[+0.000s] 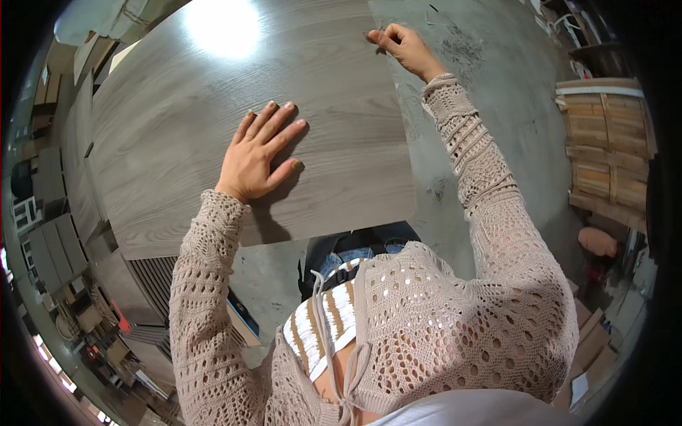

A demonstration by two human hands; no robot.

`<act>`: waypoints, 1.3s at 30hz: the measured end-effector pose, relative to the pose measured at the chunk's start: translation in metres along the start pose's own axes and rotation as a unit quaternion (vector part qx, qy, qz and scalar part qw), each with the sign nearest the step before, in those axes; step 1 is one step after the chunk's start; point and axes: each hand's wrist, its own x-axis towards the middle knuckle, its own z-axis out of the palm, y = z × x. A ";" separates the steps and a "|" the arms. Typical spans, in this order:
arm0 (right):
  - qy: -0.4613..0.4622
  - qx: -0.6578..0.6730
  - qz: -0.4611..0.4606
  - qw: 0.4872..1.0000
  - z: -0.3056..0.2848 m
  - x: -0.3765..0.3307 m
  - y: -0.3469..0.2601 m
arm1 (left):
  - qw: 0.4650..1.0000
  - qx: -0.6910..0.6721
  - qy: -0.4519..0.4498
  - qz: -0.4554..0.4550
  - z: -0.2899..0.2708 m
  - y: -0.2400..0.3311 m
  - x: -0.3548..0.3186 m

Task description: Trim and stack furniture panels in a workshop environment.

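A large grey wood-grain board point(348, 174) lies flat in front of me, with a bright light reflected near its far side. My left hand point(257, 155) rests on the board around its middle, palm down, fingers stretched out and spread. Farther off to the right, my right hand point(405, 50) is closed in a pinch at the board's right edge. A small dark tip shows at its fingertips; whether it is a held thing or a fingertip, I cannot make out.
Grey floor point(490, 99) with dark scuffs runs along the board's right side. Wooden crate-like panels point(607, 145) stand at the far right, near a reddish-brown round seat point(597, 242). Stacked dark slats point(156, 287) lie below the board's near left corner. More panels point(53, 245) stand at the left.
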 end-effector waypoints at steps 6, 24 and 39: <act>0.016 0.022 0.018 0.999 0.006 -0.073 -0.011 | 0.998 0.038 0.041 0.007 0.005 0.000 0.000; 0.202 -0.164 0.063 0.964 0.047 -0.284 -0.028 | 0.986 0.051 0.146 0.066 0.027 -0.001 -0.003; 0.334 0.009 0.174 0.927 0.072 -0.288 -0.003 | 0.977 0.029 0.198 0.079 0.041 -0.007 -0.001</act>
